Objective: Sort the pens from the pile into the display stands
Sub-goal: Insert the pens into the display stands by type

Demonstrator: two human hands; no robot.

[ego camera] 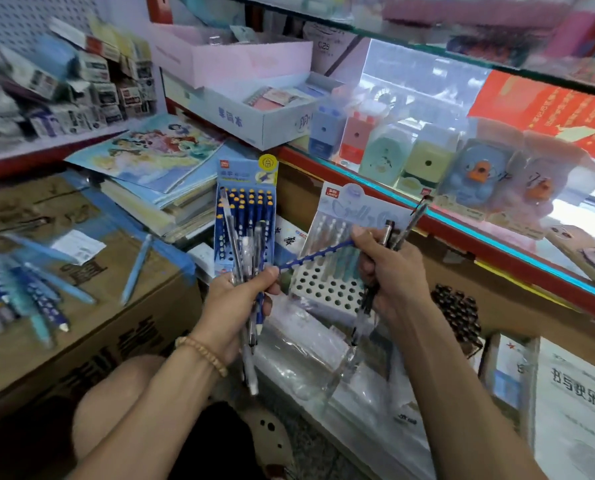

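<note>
1. Left hand [240,299], nearest: fingers curled round a mixed bundle of pens [249,268], clear and dark blue, tips pointing down past the wrist.
2. Right hand [389,268]: fingers wrapped round a few dark pens [398,233]; its thumb and forefinger also pinch one end of a blue dotted pencil [315,254]. The other end sits at the left thumb, so the pencil bridges both hands.
3. Step in hand, as I read it: picking one piece out of the bundle, sorting by type. Next move likely calls for freeing the pencil and dropping it upright into a matching hole.
4. Just behind the hands, two display stands. The blue stand [246,216] holds rows of matching blue pencils, nearly full. The white stand [330,258] has pale pens at the back; front holes are open.
5. Farther left, the pile [22,289] lies loose on a cardboard box [123,306], blue and light-blue pieces, blurred.
</note>
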